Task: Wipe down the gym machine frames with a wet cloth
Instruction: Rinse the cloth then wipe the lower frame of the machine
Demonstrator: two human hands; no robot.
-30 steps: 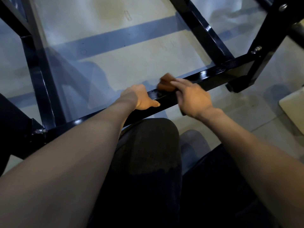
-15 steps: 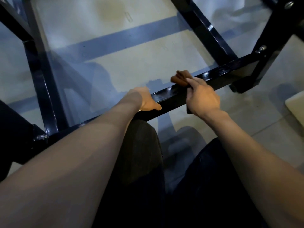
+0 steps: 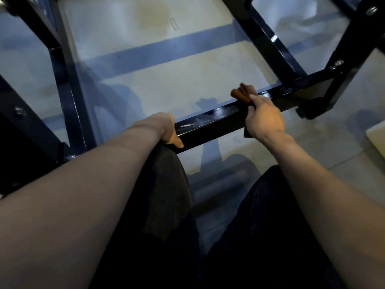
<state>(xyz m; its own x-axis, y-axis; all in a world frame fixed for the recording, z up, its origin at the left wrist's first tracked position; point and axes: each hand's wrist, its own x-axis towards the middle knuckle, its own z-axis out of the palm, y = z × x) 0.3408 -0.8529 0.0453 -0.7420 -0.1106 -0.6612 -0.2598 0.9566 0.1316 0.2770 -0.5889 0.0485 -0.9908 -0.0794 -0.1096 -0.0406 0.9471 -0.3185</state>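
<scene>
Cloth (image 3: 242,94) — under right hand (image 3: 264,119) — on bar (image 3: 210,126)

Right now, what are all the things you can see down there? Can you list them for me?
Low frame bar: one, glossy black, running across the middle, rising to the right.
Other frame bars: several, black; one on the left, one at upper right, an upright at far right.
Bolts: at least three, silver; two on the right upright, one at far left.
Cloth: one, brown, bunched on the low bar.
Floor: pale, with a blue stripe across it.
Pale object: one, cut off at the right edge; cannot tell what it is.
Legs: two, in dark trousers, at the bottom.
Left hand: grips the low bar.
Right hand: holds the cloth against the bar.
</scene>
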